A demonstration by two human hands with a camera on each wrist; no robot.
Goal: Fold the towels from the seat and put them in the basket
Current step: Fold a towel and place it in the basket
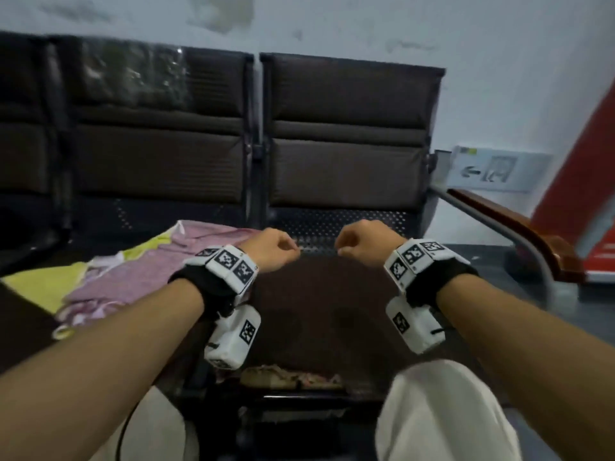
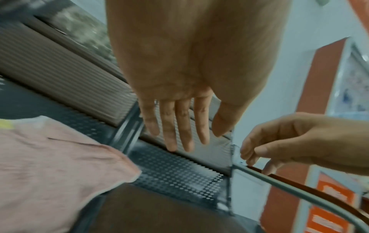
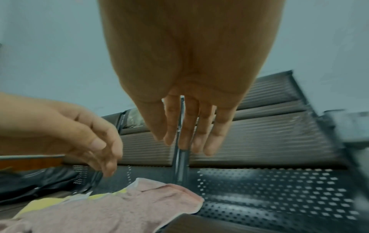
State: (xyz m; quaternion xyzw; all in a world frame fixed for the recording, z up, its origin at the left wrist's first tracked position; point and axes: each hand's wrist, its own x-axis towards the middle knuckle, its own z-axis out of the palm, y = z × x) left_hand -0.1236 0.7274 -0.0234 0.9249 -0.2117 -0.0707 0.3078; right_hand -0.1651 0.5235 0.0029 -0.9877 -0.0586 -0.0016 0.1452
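Pink and yellow towels (image 1: 133, 271) are lying in a loose, crumpled heap on the left seat, spilling toward its right edge, with the pink one on top and the yellow one (image 1: 43, 284) poking out at the heap's left side. Right of them, the left hand (image 1: 271, 249) is hovering over the back edge of the dark right seat (image 1: 319, 311), its fingers (image 2: 169, 126) hanging relaxed and apart, gripping nothing. Further right, the right hand (image 1: 361, 242) is hanging level with it, fingers (image 3: 187, 126) likewise loose and empty. Under the seat's front edge something woven (image 1: 289, 377) is showing, possibly the basket, though I cannot tell.

Both hands are sitting well apart from the towels, so a reach leftward is likely next. Since the towels are overlapping, grabbing the pink one carelessly could be dragging the yellow one along or tipping it off the seat's front edge. The perforated metal strip (image 1: 336, 224) at the back could also be snagging terry loops.
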